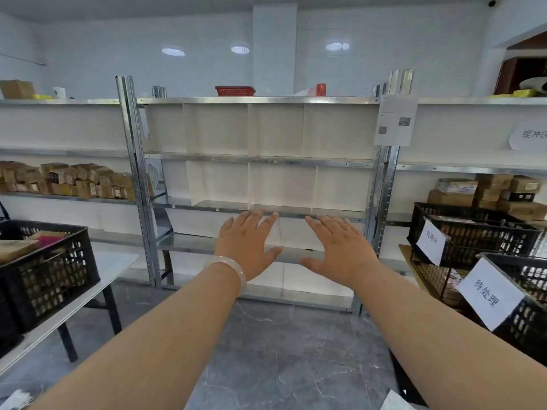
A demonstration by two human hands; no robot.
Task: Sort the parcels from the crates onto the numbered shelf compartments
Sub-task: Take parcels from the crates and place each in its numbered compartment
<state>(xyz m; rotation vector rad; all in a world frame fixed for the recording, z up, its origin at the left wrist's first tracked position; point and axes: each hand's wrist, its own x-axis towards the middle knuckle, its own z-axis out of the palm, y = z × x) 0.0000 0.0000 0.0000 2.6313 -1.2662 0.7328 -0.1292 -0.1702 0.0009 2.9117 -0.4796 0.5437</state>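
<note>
A metal shelf unit (257, 160) with white dividers stands straight ahead; its compartments hold nothing I can see. My left hand (247, 242) and my right hand (340, 247) are stretched out side by side in front of it, palms down, fingers straight, holding nothing. A pale bangle sits on my left wrist. A black crate (50, 276) with parcels stands on a table at the left. Two black crates with paper labels, one further back (470, 232) and one nearer (527, 309), stand at the right.
Brown cardboard boxes (74, 182) fill the left side shelf, and more boxes (488, 193) sit on the right one. A red basket (234, 90) lies on top of the shelf unit. A printed sheet (396, 121) hangs on its right post. Grey marble floor lies below my arms.
</note>
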